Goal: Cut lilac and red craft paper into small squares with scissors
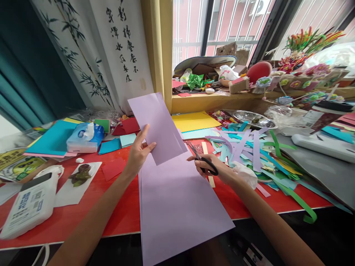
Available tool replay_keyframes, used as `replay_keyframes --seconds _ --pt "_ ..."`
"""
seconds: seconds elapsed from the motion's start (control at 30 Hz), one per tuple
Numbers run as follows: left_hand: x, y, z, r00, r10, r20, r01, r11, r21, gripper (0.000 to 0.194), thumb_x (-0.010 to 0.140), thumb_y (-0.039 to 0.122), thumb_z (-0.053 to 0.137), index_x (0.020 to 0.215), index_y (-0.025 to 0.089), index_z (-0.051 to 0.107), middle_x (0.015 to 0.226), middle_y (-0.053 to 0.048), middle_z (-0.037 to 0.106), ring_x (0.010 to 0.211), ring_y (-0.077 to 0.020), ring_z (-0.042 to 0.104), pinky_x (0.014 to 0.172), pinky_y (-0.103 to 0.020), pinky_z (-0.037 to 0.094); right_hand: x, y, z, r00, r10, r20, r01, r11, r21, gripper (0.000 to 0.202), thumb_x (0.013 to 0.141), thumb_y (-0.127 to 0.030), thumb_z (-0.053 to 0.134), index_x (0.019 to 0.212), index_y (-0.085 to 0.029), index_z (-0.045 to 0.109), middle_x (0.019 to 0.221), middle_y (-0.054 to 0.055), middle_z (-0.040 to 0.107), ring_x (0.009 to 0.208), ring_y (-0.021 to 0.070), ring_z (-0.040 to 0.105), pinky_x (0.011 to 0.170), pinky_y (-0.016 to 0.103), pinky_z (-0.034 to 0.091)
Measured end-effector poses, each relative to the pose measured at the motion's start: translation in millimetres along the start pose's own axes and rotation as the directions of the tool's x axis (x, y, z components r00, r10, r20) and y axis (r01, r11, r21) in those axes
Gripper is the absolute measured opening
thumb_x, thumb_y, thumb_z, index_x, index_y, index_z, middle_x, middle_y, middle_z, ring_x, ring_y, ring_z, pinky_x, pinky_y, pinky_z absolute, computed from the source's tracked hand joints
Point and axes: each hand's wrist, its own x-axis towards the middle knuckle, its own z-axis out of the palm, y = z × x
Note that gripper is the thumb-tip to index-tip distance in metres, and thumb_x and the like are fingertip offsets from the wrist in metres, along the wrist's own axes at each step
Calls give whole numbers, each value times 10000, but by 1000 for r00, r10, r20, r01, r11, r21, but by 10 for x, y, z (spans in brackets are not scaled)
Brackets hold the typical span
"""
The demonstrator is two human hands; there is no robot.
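Observation:
My left hand (140, 149) pinches the lower left edge of a purple paper piece (163, 129), held up at a tilt above the table. In my right hand (206, 165) is a pair of black-handled scissors (209, 166), its fingers wrapped round the handles. The scissor blades point up and left, near the lower right corner of the held piece, and look slightly apart. Below both hands lie large purple sheets (177, 210), reaching over the table's front edge.
Cut paper strips (255, 147) are heaped at the right, by a metal plate (253, 119) and a lidded cup (324, 114). On the left are a tissue pack (85, 138), blue paper (52, 138) and a white device (30, 207). Yellow paper (194, 121) lies behind.

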Motion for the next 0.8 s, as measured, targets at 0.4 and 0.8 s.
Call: replay_keyframes --seconds 0.4,0.8 --pt "-69 29 64 986 75 -147 -58 991 120 579 807 244 542 1337 335 330 1426 -18 307 1216 -245 408 934 -373 431 27 111 96 996 76 43 -77 996 36 324 765 -402 550 950 -145 622 520 -44 503 436 77 396 464 249 275" --pt "-148 108 157 993 58 -106 -42 989 142 573 806 236 549 1329 345 343 1431 5 309 1291 -237 298 954 -340 406 34 117 127 1000 10 3 -10 1000 10 348 772 -440 547 551 -171 547 485 12 467 749 184 549 474 244 277"
